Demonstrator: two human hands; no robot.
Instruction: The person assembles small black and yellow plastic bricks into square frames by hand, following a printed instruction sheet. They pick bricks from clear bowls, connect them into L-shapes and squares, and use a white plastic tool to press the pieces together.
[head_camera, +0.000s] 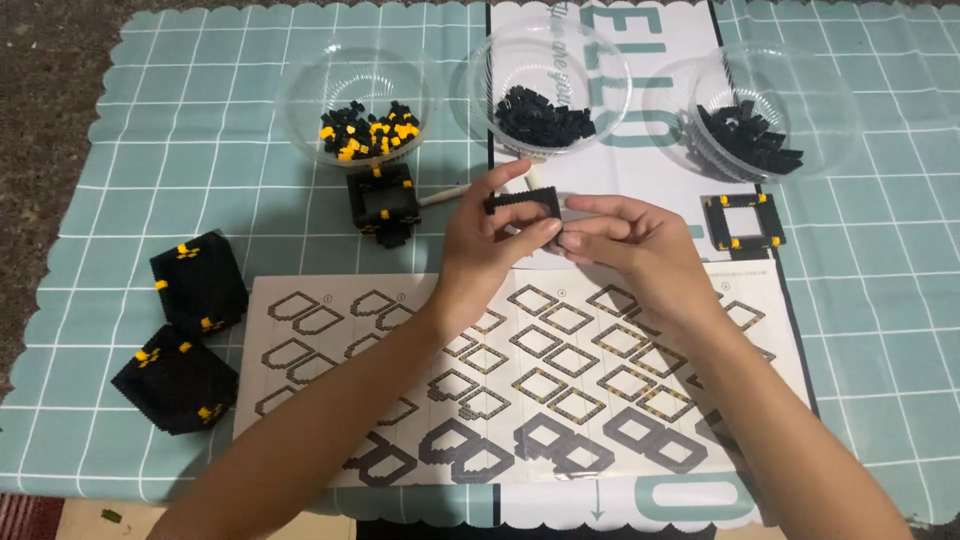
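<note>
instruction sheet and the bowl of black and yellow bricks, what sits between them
In the head view, a small black-and-yellow brick cube sits between the instruction sheet and that bowl.

A teal checked cloth (180, 150) covers the table. Far across it stand three clear bowls: the left bowl (300, 95) holds black and yellow bricks, the middle bowl (480, 70) black ones, the right bowl (830, 90) black ones too. Near the left bowl sits a small cube (382, 203). Two bigger black cubes (198, 282) (176, 381) rest at the left. An instruction sheet (560, 400) lies near, a square frame (742, 221) at far right.
</note>
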